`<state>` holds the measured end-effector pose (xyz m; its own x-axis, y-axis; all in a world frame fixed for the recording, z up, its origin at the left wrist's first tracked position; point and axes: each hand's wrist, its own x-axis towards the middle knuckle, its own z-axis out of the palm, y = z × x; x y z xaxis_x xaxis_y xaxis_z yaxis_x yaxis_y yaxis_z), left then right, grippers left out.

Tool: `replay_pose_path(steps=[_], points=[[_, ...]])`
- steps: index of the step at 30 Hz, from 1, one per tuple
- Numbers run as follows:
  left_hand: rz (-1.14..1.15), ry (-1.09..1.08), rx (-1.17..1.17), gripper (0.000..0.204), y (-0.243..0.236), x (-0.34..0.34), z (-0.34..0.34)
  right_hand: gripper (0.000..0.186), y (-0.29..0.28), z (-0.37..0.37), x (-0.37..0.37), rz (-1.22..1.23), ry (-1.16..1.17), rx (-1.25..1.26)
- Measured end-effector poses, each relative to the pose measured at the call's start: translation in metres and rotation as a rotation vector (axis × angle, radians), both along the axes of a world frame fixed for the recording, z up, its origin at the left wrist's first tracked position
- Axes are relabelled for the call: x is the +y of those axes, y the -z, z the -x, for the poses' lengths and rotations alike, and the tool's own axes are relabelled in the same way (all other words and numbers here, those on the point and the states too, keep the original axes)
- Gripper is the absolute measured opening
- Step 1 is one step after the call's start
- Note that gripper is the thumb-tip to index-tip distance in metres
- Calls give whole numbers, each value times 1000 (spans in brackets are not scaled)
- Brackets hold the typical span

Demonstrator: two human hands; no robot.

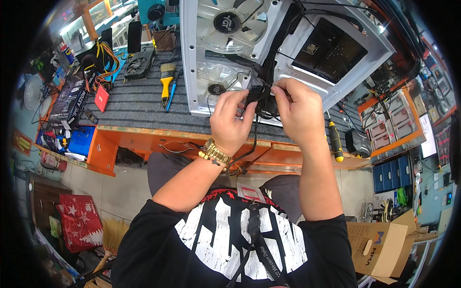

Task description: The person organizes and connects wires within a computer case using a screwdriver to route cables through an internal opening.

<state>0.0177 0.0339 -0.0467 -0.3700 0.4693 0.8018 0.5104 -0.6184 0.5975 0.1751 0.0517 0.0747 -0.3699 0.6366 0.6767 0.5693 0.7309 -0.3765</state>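
A white computer case (196,91) lies on the bench in front of me with its inside showing. At its near edge my left hand (231,117) is closed, thumb and fingers pinching a black cable connector (253,94). My right hand (300,105) is closed beside it, thumb against forefinger at the black cables; what exactly it pinches is too small to make out. A thick black cable bundle (272,53) runs up the case from between my hands. Two clear fans (227,23) sit on its left side, and a black panel (329,50) on its right.
On the ribbed grey mat (144,103) to the left lie a yellow-handled brush (166,86), a blue tool (171,94), a graphics card (139,64) and a motherboard box (69,103). A yellow-black screwdriver (335,141) lies right, near the orange bench edge (192,139).
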Motion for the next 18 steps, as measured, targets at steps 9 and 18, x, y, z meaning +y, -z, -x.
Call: replay_pose_path(steps=[9, 18], points=[[-54, -54, 31, 46, 3, 2, -1, 12, 6, -2, 5, 81, -9, 47], [-73, -100, 117, 55, -1, -4, 0, 32, 50, -18, -7, 757, 19, 277]])
